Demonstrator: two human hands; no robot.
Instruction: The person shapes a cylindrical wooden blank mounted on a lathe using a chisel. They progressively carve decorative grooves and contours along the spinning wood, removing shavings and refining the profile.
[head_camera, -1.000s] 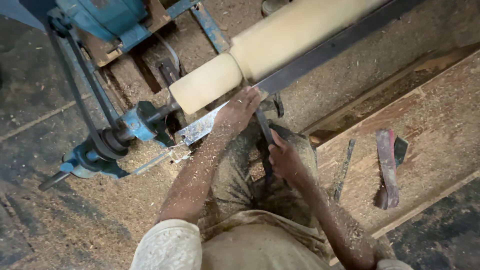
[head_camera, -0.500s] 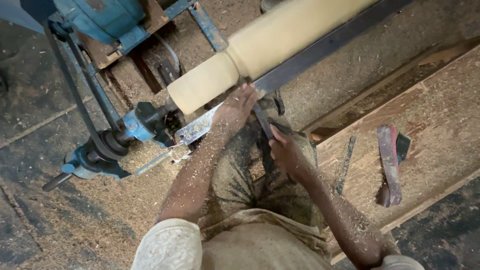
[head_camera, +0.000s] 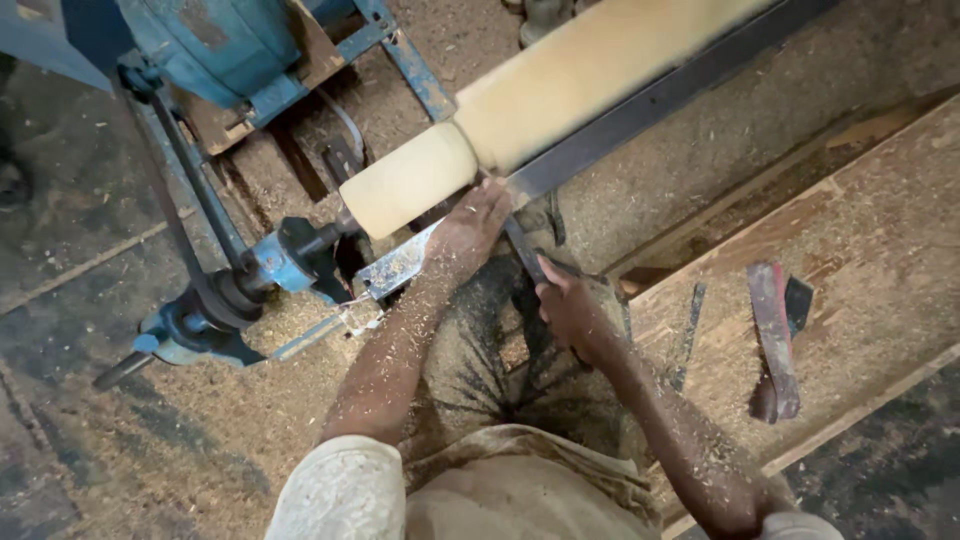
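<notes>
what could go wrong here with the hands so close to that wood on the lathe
The left hand rests on the tool rest bar right beside the pale wood cylinder; a slip could drag its fingers against it. The chisel held by the right hand might catch and kick back. Loose tools lie nearby on the sawdust-covered plank.

We see a pale cream-yellow wooden cylinder above a dark grey steel rest bar, with the lathe frame and its pulley housing painted a worn blue. Tan sawdust speckles our left hand and right hand, the khaki trousers and the brown plank. On that plank lie a rusty red-brown tool and a dark grey chisel.
</notes>
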